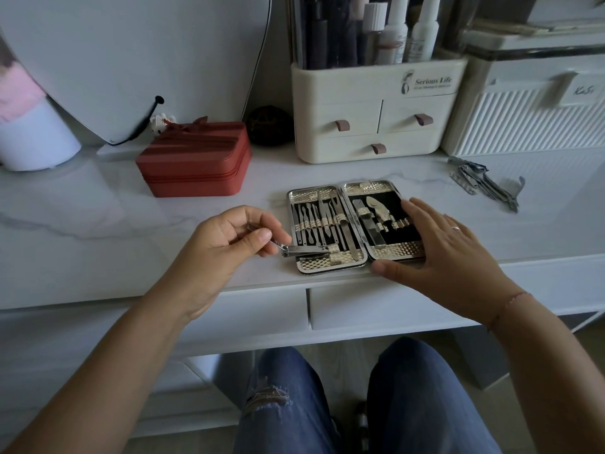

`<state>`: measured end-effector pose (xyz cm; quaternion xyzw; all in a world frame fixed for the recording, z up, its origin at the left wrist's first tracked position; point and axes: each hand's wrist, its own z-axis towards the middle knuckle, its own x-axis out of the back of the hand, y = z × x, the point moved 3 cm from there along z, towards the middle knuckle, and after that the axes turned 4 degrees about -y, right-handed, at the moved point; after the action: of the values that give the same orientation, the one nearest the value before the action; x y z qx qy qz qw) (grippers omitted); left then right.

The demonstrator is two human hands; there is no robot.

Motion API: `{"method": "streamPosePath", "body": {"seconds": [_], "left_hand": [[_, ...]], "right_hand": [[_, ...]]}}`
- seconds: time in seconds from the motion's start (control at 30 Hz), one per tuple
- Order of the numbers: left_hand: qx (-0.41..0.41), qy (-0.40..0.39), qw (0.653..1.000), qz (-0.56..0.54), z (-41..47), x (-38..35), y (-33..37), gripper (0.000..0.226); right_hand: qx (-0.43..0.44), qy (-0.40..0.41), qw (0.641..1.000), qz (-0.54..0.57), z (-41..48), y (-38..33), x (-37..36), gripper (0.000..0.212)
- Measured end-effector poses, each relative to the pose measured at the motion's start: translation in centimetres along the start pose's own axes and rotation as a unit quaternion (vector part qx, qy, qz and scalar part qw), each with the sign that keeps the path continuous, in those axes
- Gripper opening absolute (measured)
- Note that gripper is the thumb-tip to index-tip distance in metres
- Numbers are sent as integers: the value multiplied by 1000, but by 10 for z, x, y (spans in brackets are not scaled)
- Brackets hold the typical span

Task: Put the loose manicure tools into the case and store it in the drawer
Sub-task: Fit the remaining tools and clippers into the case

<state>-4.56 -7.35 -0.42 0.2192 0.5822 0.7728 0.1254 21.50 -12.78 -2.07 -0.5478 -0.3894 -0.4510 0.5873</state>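
The manicure case (373, 188) lies open flat near the front edge of the white marble tabletop, with several steel tools under gold straps in both halves. My left hand (226, 240) pinches the end of a nail clipper (304, 251) that lies across the case's bottom-left corner, its far end under a gold strap. My right hand (448, 253) rests flat with spread fingers on the case's right half, thumb at its front edge. A pile of loose manicure tools (484, 183) lies on the tabletop to the right.
Two closed white drawers (376, 306) sit under the tabletop edge. A red zip box (193, 158), a dark ball (269, 126), a cream drawer organiser with bottles (376, 109) and a ribbed white box (530, 119) stand behind. A mirror (131, 60) stands at the back left. My knees are below.
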Motion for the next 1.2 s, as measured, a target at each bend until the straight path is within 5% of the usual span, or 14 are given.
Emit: {"method": "streamPosePath", "body": {"seconds": [0.43,0.87,1.03,1.2], "left_hand": [[12,-70,997,36,10,-14,5,17],[-29,-44,983,174,24,-26,11,51],[-51,11,975,217,26,-40,9,19],[-58,2,964,260,27,-42,2,10]], "right_hand": [[1,1,1000,-6,0,0,-1,118],[4,-1,1000,-10,0,-1,0,118],[3,-1,1000,-7,0,-1,0,117],[4,-3,1000,-2,-1,-3,2,117]]}}
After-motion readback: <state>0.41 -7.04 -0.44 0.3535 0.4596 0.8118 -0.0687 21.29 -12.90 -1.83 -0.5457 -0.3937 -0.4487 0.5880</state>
